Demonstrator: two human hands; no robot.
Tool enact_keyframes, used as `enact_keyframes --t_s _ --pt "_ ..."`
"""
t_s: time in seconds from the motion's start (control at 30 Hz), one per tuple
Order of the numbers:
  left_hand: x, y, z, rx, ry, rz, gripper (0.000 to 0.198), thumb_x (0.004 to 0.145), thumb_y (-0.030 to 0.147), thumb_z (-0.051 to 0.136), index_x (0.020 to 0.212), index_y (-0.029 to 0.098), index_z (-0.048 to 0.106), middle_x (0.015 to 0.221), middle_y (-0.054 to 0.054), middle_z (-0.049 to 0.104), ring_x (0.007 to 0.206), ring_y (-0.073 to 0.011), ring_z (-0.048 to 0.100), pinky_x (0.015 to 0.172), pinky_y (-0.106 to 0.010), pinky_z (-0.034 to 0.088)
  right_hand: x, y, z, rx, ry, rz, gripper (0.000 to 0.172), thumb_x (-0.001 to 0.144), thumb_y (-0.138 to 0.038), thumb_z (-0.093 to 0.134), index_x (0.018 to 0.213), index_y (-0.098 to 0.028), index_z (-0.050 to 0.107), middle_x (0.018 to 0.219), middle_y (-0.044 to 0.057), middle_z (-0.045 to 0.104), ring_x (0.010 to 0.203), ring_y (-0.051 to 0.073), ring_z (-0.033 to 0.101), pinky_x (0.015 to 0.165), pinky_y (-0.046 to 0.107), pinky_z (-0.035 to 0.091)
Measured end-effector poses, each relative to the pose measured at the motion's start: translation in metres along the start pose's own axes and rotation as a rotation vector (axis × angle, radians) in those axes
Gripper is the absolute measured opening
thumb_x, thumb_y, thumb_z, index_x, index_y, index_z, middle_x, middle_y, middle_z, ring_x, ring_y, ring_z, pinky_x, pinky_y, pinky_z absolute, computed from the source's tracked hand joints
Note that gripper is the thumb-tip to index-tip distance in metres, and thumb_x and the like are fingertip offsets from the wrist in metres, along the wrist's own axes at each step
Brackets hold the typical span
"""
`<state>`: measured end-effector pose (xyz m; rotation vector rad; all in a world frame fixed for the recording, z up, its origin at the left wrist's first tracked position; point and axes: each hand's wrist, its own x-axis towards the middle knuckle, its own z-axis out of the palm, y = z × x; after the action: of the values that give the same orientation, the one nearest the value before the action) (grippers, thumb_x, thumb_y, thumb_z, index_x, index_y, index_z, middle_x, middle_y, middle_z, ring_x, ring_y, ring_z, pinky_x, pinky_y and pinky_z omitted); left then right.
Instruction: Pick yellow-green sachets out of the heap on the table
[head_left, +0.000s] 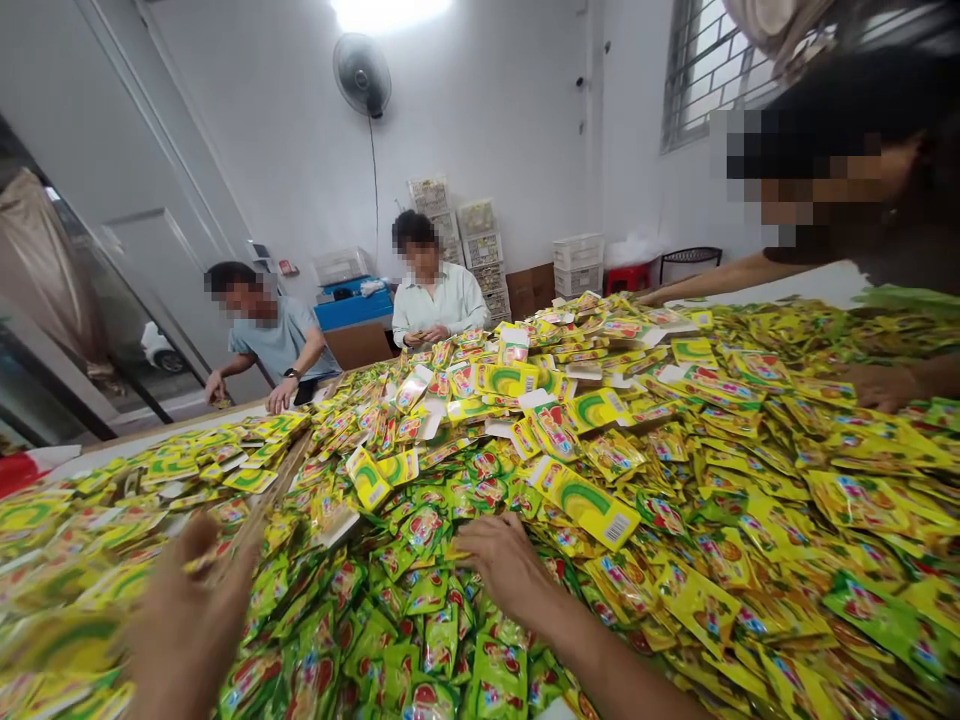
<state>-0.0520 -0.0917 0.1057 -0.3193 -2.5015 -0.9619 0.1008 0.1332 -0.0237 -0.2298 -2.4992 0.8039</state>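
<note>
My left hand (187,620) is blurred by motion above the yellow cartons at the left, its thumb spread away from the fingers. I see nothing clearly held in it. Over the green packets (431,590) with red fruit pictures, my right hand (502,560) reaches down with its fingers bent and close together. A bit of yellow shows at its fingertips, but what they grip is mostly hidden. Flat yellow cartons (585,500) with a green band and barcode lie just beyond that hand. Yellow packets (697,600) are heaped to its right.
A wooden strip (289,470) divides the left cartons from the main heap. Two people (274,335) (439,300) work across the table; another person (892,240) reaches in from the right. Crates (484,250) are stacked at the wall, under a fan (362,75).
</note>
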Motion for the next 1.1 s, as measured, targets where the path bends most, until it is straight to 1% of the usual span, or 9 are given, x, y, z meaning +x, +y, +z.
enact_keyframes --t_s 0.1,0.23,0.3,0.4,0.53,0.67,0.8,1.0,1.1 --pt "-0.055 0.016 0.047 -0.040 -0.543 0.267 0.046 0.071 0.047 0.048 0.101 0.017 0.064 0.104 -0.010 0.067 0.096 -0.0256 0.061 0.086 -0.036 0.049 0.004 0.001 -0.001 0.033 0.153 0.061 0.027 0.087 -0.017 0.039 0.075 -0.017 0.063 0.078 0.006 0.065 0.074 0.017 0.057 0.067 0.028 0.038" --pt "-0.094 0.023 0.096 0.153 -0.835 0.528 0.052 0.069 0.015 0.045 0.119 0.015 0.056 0.116 -0.013 0.064 0.108 -0.0283 0.057 0.094 -0.041 0.042 0.004 -0.004 -0.009 0.023 0.215 0.228 0.029 0.088 -0.029 0.040 0.075 -0.017 0.063 0.061 0.004 0.059 0.059 0.018 0.055 0.056 0.027 0.036" --pt "-0.094 0.020 0.106 0.133 -0.858 0.487 0.042 0.079 0.016 0.035 0.112 0.016 0.060 0.108 -0.014 0.068 0.100 -0.0297 0.062 0.086 -0.041 0.045 0.004 -0.006 -0.014 0.065 0.181 0.303 0.025 0.086 -0.028 0.043 0.094 -0.018 0.064 0.063 0.004 0.063 0.060 0.020 0.057 0.057 0.028 0.038" --pt "-0.086 0.016 0.108 -0.065 -0.748 0.295 0.038 0.086 0.034 0.033 0.105 0.016 0.059 0.099 -0.014 0.071 0.093 -0.0296 0.064 0.080 -0.039 0.046 0.005 -0.008 -0.018 0.230 0.157 0.287 0.040 0.082 -0.021 0.044 0.120 -0.020 0.055 0.095 0.009 0.069 0.087 0.024 0.063 0.077 0.034 0.046" --pt "-0.089 0.018 0.104 -0.587 -0.821 -0.076 0.036 0.073 0.050 0.056 0.087 0.017 0.059 0.084 -0.006 0.067 0.078 -0.0231 0.061 0.065 -0.032 0.051 0.006 -0.010 -0.017 0.609 0.185 0.297 0.040 0.077 -0.024 0.052 0.117 -0.023 0.056 0.123 0.006 0.058 0.116 0.022 0.049 0.100 0.038 0.037" --pt "-0.101 0.019 0.103 -0.807 -0.940 -0.283 0.037 0.065 0.049 0.067 0.079 0.016 0.062 0.064 0.002 0.057 0.059 -0.0138 0.052 0.048 -0.024 0.047 0.005 -0.018 -0.009 0.857 0.126 0.304 0.028 0.072 -0.030 0.059 0.098 -0.021 0.058 0.088 0.002 0.063 0.086 0.018 0.058 0.077 0.029 0.046" --pt "-0.104 0.014 0.106 -0.953 -0.901 -0.385 0.035 0.064 0.047 0.070 0.080 0.016 0.065 0.064 0.001 0.062 0.055 -0.0107 0.051 0.046 -0.020 0.045 0.003 -0.029 0.000 0.667 0.098 0.405 0.020 0.063 -0.030 0.069 0.072 -0.019 0.054 0.054 -0.007 0.041 0.054 0.010 0.041 0.050 0.022 0.032" --pt "-0.105 0.015 0.103 -1.068 -0.942 -0.419 0.032 0.067 0.043 0.069 0.084 0.016 0.066 0.069 -0.001 0.068 0.059 -0.0117 0.058 0.051 -0.020 0.045 0.000 -0.035 -0.001 0.553 0.071 0.337 0.031 0.067 -0.023 0.064 0.096 -0.022 0.054 0.065 -0.006 0.052 0.057 0.011 0.045 0.053 0.022 0.032" --pt "-0.106 0.019 0.100 -1.137 -0.926 -0.437 0.028 0.067 0.039 0.071 0.081 0.017 0.065 0.069 0.000 0.069 0.059 -0.0120 0.060 0.052 -0.020 0.044 0.001 -0.031 -0.004 0.527 0.027 0.320 0.013 0.071 -0.029 0.062 0.080 -0.020 0.057 0.065 -0.004 0.054 0.059 0.012 0.046 0.054 0.023 0.034"
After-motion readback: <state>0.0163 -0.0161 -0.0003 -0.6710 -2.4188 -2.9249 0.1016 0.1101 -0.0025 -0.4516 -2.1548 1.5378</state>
